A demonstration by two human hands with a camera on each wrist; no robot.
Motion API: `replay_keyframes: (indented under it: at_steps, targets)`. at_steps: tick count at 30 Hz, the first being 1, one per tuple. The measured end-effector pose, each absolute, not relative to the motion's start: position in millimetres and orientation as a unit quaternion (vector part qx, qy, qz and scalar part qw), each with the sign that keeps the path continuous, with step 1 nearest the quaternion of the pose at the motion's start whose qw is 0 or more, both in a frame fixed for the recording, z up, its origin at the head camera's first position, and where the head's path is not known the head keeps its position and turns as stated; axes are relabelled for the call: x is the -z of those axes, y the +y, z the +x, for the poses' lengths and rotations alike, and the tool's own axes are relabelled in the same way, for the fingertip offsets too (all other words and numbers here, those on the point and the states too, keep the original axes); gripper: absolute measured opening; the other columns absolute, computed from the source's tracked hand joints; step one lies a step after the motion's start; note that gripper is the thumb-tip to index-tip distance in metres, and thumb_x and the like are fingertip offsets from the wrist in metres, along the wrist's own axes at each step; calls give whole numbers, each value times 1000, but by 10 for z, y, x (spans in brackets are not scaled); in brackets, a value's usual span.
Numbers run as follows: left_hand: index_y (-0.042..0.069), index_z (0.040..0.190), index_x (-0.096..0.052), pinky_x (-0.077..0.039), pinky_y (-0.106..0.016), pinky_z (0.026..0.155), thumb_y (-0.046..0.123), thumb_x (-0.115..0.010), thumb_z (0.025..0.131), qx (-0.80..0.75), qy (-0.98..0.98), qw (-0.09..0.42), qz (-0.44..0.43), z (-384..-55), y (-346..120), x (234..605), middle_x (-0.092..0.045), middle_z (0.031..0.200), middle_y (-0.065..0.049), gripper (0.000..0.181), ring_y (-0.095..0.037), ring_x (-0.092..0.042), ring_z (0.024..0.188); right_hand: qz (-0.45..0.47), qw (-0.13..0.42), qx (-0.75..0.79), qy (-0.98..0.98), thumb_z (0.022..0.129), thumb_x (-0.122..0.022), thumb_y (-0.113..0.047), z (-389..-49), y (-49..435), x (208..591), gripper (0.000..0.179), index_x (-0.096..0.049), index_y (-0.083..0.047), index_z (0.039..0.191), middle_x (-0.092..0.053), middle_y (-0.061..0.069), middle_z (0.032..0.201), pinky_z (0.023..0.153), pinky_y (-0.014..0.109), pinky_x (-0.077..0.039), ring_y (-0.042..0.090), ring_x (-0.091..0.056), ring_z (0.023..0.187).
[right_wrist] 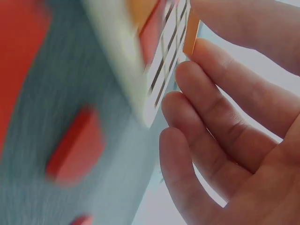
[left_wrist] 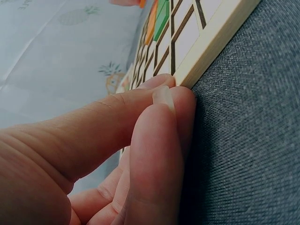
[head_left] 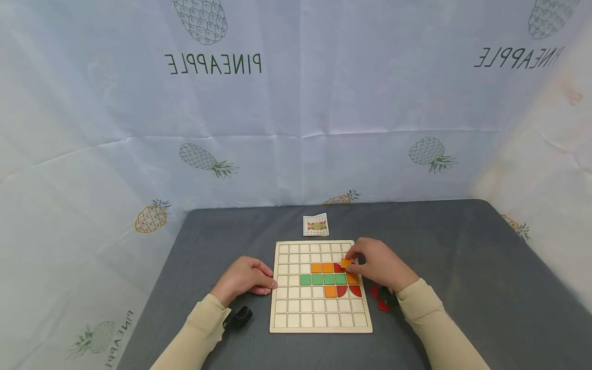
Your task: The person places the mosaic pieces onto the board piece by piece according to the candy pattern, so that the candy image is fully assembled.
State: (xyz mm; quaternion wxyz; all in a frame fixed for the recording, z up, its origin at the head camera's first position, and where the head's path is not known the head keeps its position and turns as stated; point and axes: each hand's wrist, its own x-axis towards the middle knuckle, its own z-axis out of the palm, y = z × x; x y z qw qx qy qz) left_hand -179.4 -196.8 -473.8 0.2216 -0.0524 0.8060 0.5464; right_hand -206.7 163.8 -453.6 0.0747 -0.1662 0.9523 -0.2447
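A wooden grid board lies on the dark table, holding orange and green square tiles and red pieces, some with a curved side. Over its right part, my right hand pinches an orange square tile between thumb and fingers. In the right wrist view this tile stands tilted at the fingertips, the other fingers loosely bent. My left hand is at the board's left edge, thumb and finger together on its rim.
Behind the board lies a small pattern card with a grid picture. Loose red pieces lie right of the board, partly under the right wrist. A pale cloth with pineapple prints hangs behind the table.
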Motion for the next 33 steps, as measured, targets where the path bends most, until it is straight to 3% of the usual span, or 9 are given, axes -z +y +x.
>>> replay_keyframes:
  at_steps: [6,14,33]
  targets:
    - [-1,102,-76,-67,-30,67,10,-95,79,-547,806,220,-53,-1797,-1961,4745,-80,83,-9,32,-10,-75,67,-241,62,246,937,89,-91,-22,-1928,1395,4497,15,-82,-20,100,-69,-9,95,75,25,-57,10,-61,85]
    - [-1,102,-76,-67,-29,67,10,-96,79,-550,804,221,-51,-1809,-1971,4764,-80,85,-10,32,-10,-75,68,-314,46,230,920,89,-91,-24,-1778,1188,4520,13,-81,-22,96,-70,-9,96,76,26,-57,10,-64,88]
    - [-2,102,-76,-67,-29,66,9,-95,79,-558,799,221,-48,-1796,-1982,4778,-80,86,-11,32,-10,-76,68,-340,22,197,919,85,-95,-25,-1684,1081,4581,17,-82,-20,95,-69,-7,95,74,22,-55,5,-59,87]
